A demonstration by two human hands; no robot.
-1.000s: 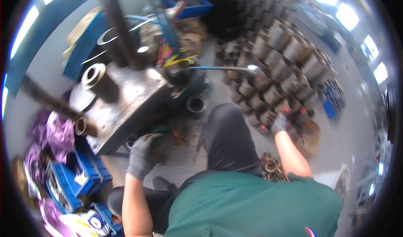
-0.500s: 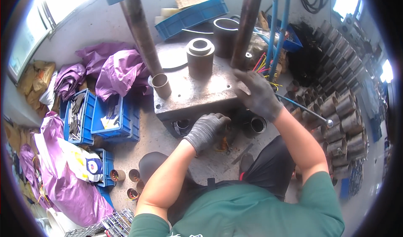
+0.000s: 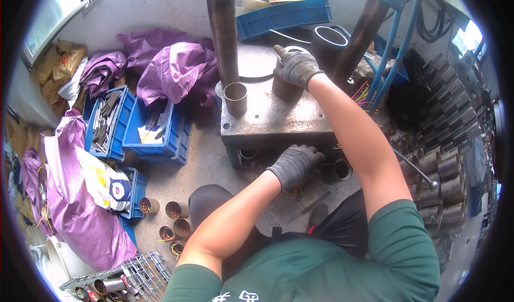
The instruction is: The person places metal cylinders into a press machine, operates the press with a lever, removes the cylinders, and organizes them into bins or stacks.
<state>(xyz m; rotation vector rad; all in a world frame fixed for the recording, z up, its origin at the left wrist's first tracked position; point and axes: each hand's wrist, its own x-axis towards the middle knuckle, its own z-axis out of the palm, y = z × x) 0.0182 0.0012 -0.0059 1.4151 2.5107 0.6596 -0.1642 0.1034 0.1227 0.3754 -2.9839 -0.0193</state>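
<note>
Both my hands wear grey gloves. My right hand (image 3: 298, 67) is on the upper end of an upright metal cylinder (image 3: 287, 89), its fingers curled over the top and hiding most of the rim. The cylinder stands on the thick steel table of a press (image 3: 278, 119). My left hand (image 3: 294, 166) is low in front of the table's front edge, its fingers curled in; whatever they hold is hidden. A short open tube (image 3: 235, 99) stands upright at the table's left side. A wider dark tube (image 3: 329, 45) stands behind the cylinder.
Steel columns (image 3: 222, 32) rise from the press table. Blue crates (image 3: 151, 136) and purple sheeting (image 3: 171, 72) lie left. Short tubes with coloured wires (image 3: 176, 210) stand on the floor near a wire basket (image 3: 152, 272). Stacked metal tubes (image 3: 447, 165) and a ball-ended lever (image 3: 432, 185) are right.
My right hand has moved left from the table's right side onto the cylinder's top. The whole view has shifted, and my left hand stays low before the table.
</note>
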